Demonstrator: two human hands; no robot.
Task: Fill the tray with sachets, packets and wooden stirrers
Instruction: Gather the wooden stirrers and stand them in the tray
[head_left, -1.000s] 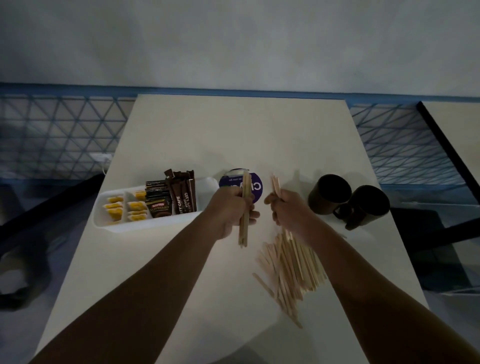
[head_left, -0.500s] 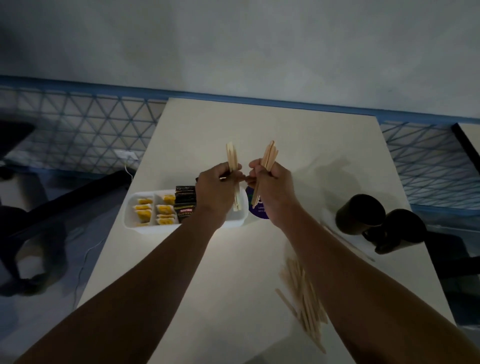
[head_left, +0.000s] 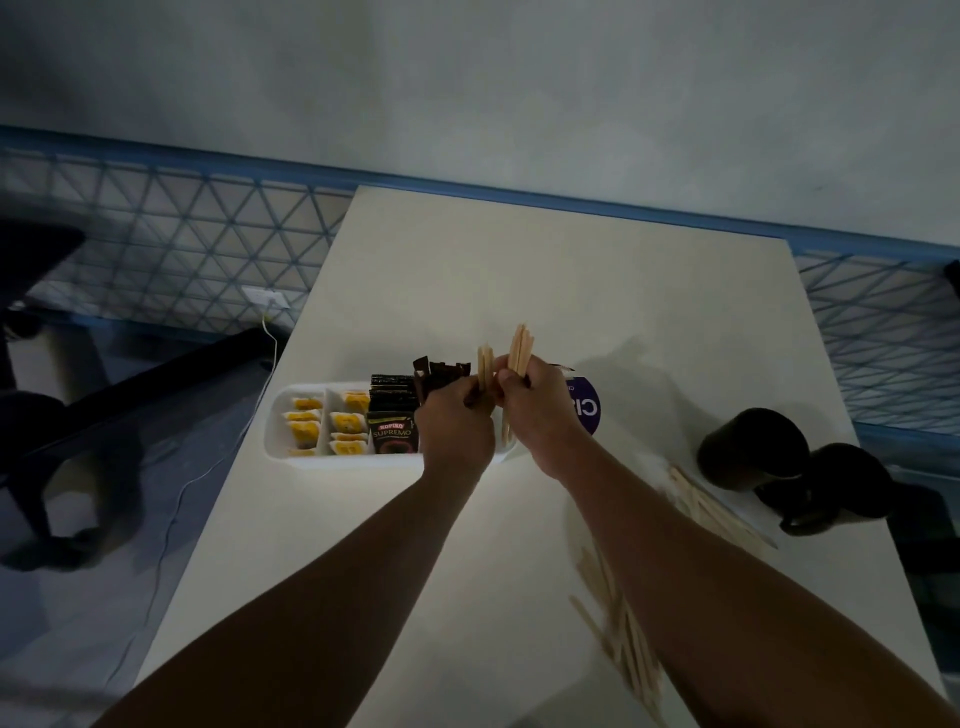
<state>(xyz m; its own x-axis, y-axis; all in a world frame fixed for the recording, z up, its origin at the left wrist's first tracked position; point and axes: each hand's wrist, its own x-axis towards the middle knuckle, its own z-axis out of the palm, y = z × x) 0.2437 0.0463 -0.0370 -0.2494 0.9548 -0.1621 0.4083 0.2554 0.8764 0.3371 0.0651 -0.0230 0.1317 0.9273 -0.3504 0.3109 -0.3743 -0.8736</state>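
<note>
A white divided tray (head_left: 275, 431) lies on the table. Its left compartments hold yellow sachets (head_left: 304, 428), and dark coffee packets (head_left: 393, 418) fill the middle. My left hand (head_left: 454, 428) grips a small bundle of wooden stirrers (head_left: 484, 364) upright over the tray's right end. Beside it, almost touching, my right hand (head_left: 540, 415) holds a second bundle of stirrers (head_left: 520, 349). More loose stirrers (head_left: 623, 634) are piled on the table under my right forearm.
A purple round lid (head_left: 587, 408) lies just right of the tray. Two dark mugs (head_left: 753, 447) stand at the table's right edge. A white cable (head_left: 208, 467) hangs off the left side, above the floor.
Both hands rose from the loose pile and carried their stirrer bundles left, over the tray's right end. The view has swung left.
</note>
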